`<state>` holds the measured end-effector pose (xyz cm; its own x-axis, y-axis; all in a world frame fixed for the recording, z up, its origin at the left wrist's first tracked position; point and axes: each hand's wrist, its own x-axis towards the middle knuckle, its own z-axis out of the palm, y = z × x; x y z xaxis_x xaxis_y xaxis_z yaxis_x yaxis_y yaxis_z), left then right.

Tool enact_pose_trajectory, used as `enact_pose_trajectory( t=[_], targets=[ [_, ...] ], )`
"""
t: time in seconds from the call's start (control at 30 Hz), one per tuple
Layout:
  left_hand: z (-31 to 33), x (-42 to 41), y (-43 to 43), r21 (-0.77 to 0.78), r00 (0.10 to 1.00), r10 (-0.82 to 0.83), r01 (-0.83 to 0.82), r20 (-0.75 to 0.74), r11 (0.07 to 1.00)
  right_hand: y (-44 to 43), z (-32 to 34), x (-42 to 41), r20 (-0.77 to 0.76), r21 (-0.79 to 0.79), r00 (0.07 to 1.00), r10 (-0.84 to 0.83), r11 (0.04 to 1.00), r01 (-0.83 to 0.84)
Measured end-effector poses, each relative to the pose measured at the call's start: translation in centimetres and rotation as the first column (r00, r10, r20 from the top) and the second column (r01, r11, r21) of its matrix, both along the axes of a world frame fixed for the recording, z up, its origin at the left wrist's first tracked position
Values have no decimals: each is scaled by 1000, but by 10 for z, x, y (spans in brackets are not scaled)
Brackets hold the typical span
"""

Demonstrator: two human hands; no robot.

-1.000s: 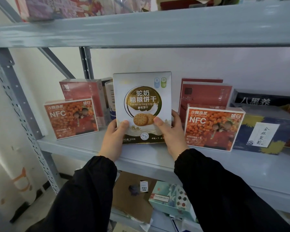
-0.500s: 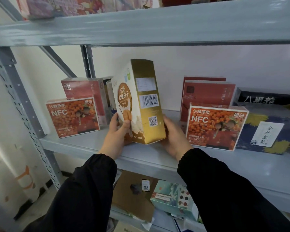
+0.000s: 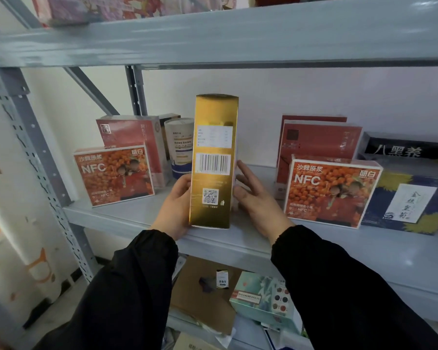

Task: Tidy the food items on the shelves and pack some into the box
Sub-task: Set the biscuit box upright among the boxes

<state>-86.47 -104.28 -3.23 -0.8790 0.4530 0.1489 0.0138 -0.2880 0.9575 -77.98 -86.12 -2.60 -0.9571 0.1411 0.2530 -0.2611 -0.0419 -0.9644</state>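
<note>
A tall biscuit box [image 3: 214, 173] stands upright at the front of the grey middle shelf [image 3: 238, 242]. Its narrow gold side, with a barcode and a QR code, faces me. My left hand [image 3: 176, 208] grips the box's lower left face, fingers curled round it. My right hand [image 3: 256, 200] lies against the lower right face with its fingers straight and spread. Both sleeves are black.
Orange NFC boxes stand on either side: the left NFC box [image 3: 113, 175] and the right NFC box [image 3: 331, 190]. Behind are red boxes [image 3: 319, 140], a paper tub [image 3: 180, 147], a black box [image 3: 402, 150] and a navy box [image 3: 415, 203]. The upper shelf [image 3: 213, 34] hangs close overhead. A teal box [image 3: 261, 296] lies below.
The biscuit box has turned about a quarter turn, from its white front facing me to its gold side. My right fingers have straightened against its side.
</note>
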Motion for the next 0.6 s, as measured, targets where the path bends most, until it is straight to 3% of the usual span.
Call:
enact_pose_trajectory(
  t=[0.1, 0.17, 0.33, 0.47, 0.6],
  targets=[
    [3, -2, -2, 80, 985, -52, 40, 162, 996, 3, -4, -1, 10, 39, 999, -39, 999, 38],
    [4, -4, -4, 129, 948, -98, 61, 304, 990, 5, -6, -6, 58, 63, 985, -161, 986, 157],
    [-3, -9, -4, 213, 962, -99, 44, 255, 976, 11, -9, -14, 70, 176, 934, -351, 926, 334],
    [-4, -16, -3, 284, 945, -114, 24, 305, 959, 12, -10, -15, 17, 7, 928, -372, 928, 372],
    [-3, -18, -3, 330, 925, -150, 28, 350, 944, 8, -6, -18, 46, -206, 957, -286, 935, 289]
  ],
)
